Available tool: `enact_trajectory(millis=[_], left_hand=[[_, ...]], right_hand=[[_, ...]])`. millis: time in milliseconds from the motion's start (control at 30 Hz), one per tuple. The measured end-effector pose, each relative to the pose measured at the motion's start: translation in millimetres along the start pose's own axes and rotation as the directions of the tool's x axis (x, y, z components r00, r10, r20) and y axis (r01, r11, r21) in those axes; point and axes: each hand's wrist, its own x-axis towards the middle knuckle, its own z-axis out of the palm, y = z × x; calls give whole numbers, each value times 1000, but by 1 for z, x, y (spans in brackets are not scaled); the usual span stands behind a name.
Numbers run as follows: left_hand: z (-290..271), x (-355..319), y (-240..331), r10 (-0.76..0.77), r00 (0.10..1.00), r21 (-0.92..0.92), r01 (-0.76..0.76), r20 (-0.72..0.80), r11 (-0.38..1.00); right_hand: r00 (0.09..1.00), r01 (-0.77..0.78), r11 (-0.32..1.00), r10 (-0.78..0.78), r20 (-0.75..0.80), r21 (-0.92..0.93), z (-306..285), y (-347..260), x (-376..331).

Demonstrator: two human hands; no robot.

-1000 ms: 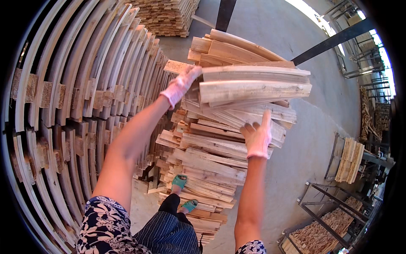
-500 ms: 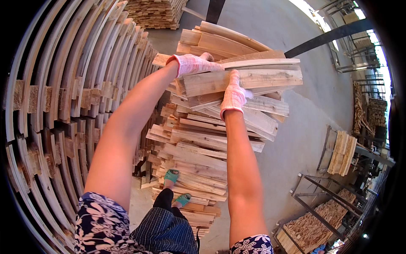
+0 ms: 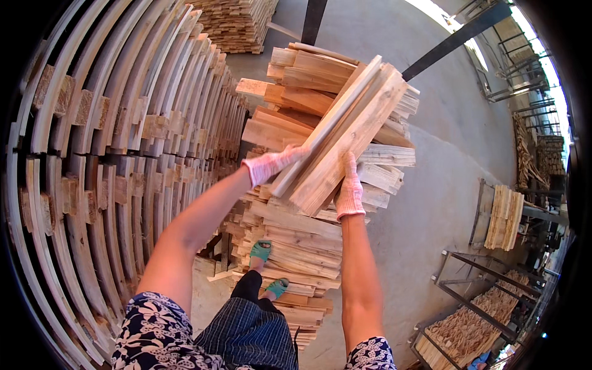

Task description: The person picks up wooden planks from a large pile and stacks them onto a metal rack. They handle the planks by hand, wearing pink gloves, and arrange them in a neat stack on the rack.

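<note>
Between my two gloved hands is a small bundle of wooden boards [image 3: 353,135], tilted so its far end points up and to the right. My left hand [image 3: 277,165], in a pinkish-white knitted glove, grips the bundle's left side near the lower end. On the right side my right hand [image 3: 349,188] holds it, with the thumb on the face of the front board and the other fingers hidden. Below and behind the bundle lies a heap of loose boards [image 3: 296,225], stacked unevenly.
Tall stacks of boards [image 3: 129,123] rise close on my left. Another board stack [image 3: 234,21] stands at the back. My feet in green sandals [image 3: 261,250] are on the boards. To the right are grey floor [image 3: 444,179], a metal frame cart [image 3: 481,308] and a bundle of slats [image 3: 504,219].
The boards in my hands have turned from nearly level to a steep slant, the right end rising. Both hands have moved nearer to me, the left one clearly lower.
</note>
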Motion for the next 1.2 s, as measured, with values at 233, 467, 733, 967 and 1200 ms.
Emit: enact_trajectory(millis=[233, 467, 733, 967, 1200], left_hand=[[47, -28, -38, 7, 996, -80, -14, -93, 997], [123, -176, -114, 277, 944, -377, -194, 181, 906], [176, -163, -159, 83, 982, -228, -121, -169, 966], [208, -247, -127, -75, 978, -112, 54, -194, 992], [240, -387, -129, -206, 927, -67, 195, -315, 979]], right_hand=[[941, -206, 974, 170, 293, 96, -24, -15, -20], [925, -252, 951, 291, 245, -178, -69, -55, -200], [985, -138, 989, 143, 100, -59, -98, 52, -206], [959, -102, 981, 141, 245, -163, -125, 54, -284], [870, -380, 921, 387, 305, -84, -96, 21, -417]])
